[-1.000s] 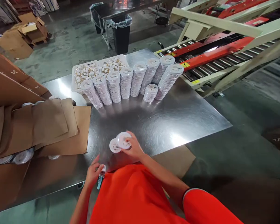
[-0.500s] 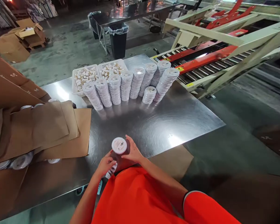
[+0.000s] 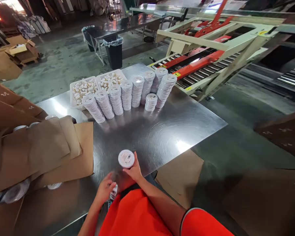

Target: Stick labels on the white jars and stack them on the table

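Note:
My right hand (image 3: 134, 170) grips a round white-lidded tub (image 3: 126, 159) by its right side, just above the metal table (image 3: 159, 141). A printed label with a barcode shows on its lid, which faces up. Lower and to the left, my left hand (image 3: 105, 188) holds a strip of barcode labels (image 3: 113, 192) near its thumb, close to my red shirt. Its fingertips are smeared by motion and stand apart from the tub. Beyond my hands, several tall stacks of round lidded tubs (image 3: 115, 100) form a row, with a shorter stack (image 3: 151, 102) in front.
Two white baskets (image 3: 72, 100) of small white pieces stand behind the stacks. At left, cardboard sheets (image 3: 49, 141) lie over a carton with more round tubs. A roller conveyor (image 3: 199, 72) with red bars lies beyond the table. Cardboard (image 3: 180, 177) sits below the table's right edge.
My left hand has drawn away from the tub, down and left, with the label strip. My right hand still holds the tub. The view has shifted slightly.

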A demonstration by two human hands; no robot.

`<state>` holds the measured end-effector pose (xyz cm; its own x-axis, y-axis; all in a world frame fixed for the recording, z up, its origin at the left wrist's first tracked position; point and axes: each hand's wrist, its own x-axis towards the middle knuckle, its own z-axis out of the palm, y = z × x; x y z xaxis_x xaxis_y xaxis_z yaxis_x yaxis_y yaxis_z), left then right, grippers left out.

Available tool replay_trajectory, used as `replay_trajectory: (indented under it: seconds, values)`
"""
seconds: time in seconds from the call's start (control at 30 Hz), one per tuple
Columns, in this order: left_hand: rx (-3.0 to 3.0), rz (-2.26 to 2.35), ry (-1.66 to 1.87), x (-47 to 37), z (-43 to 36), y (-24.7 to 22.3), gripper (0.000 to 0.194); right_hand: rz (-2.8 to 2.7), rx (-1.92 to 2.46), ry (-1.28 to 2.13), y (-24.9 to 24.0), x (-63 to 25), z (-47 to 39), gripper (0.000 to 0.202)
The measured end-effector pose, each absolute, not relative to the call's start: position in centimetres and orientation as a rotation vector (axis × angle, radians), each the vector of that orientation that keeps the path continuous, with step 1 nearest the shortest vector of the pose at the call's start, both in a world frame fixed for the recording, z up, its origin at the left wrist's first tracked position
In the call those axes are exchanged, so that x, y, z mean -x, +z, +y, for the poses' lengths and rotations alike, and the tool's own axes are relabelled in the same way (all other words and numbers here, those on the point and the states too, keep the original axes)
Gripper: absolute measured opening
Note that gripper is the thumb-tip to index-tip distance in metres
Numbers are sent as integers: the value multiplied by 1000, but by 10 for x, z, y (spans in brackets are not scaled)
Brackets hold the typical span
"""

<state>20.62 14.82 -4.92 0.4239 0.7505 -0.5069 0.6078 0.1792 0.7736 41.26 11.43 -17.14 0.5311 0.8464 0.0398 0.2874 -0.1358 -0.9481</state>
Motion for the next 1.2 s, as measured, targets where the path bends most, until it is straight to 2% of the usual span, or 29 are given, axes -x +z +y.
replay_trajectory:
  seconds: [0.17,0.4,0.73,0.93,1.0,1.2]
  values:
    - [-1489,1451,208,-137,138,-65,55,-831,1720,600,-176,-397,117,110]
    - [-1362,1632,295,-70,130,-74,59,-733,1802,460,-174,-381,120,109]
    - [-1183,1743,392,-51,118,-55,56,-787,1988,389,-173,-377,128,86]
    - [-1048,1809,402,-39,104,-61,56,-686,2074,406,-168,-373,130,107]
    - [-1014,1799,416,-36,103,-66,54,-663,2085,445,-165,-373,131,107]
    - [-966,1804,437,-27,107,-71,53,-646,2062,464,-152,-377,130,85]
